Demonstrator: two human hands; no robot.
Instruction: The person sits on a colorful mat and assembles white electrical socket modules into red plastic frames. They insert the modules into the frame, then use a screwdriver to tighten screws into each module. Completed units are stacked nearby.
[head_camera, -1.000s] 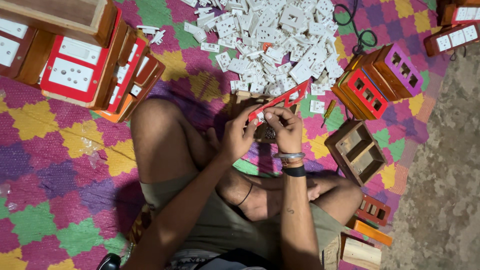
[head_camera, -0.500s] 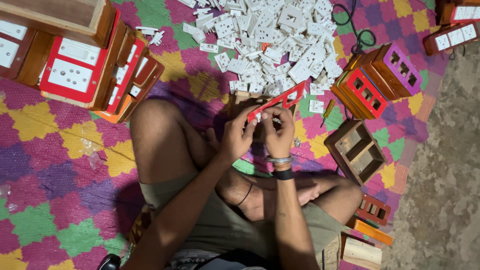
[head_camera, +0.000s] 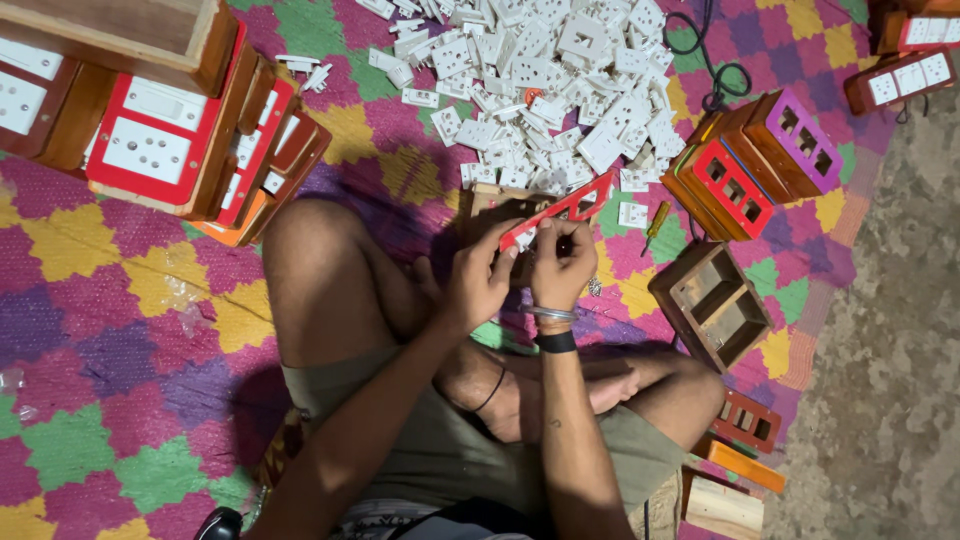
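Note:
I sit cross-legged on a bright patchwork mat (head_camera: 100, 300). Both hands hold a red cut-out faceplate (head_camera: 575, 205) tilted above a wooden box (head_camera: 490, 200) in front of my knees. My left hand (head_camera: 480, 280) grips the plate's lower left end. My right hand (head_camera: 560, 260), with wristbands, pinches its lower edge, fingers pressing a small white piece (head_camera: 527, 239) against it. A big heap of white switch and socket parts (head_camera: 540, 90) lies just beyond the plate.
Wooden switchboards with red plates and white sockets (head_camera: 150, 140) are stacked at the left. Red and purple fronted boxes (head_camera: 760, 165) and an empty wooden box (head_camera: 710, 300) sit at the right. A small screwdriver (head_camera: 655, 222) lies beside them. A bare floor (head_camera: 900, 350) borders the mat's right edge.
My hands have shifted slightly on the red plate, fingers working along its lower edge. The plate stays tilted in the same spot.

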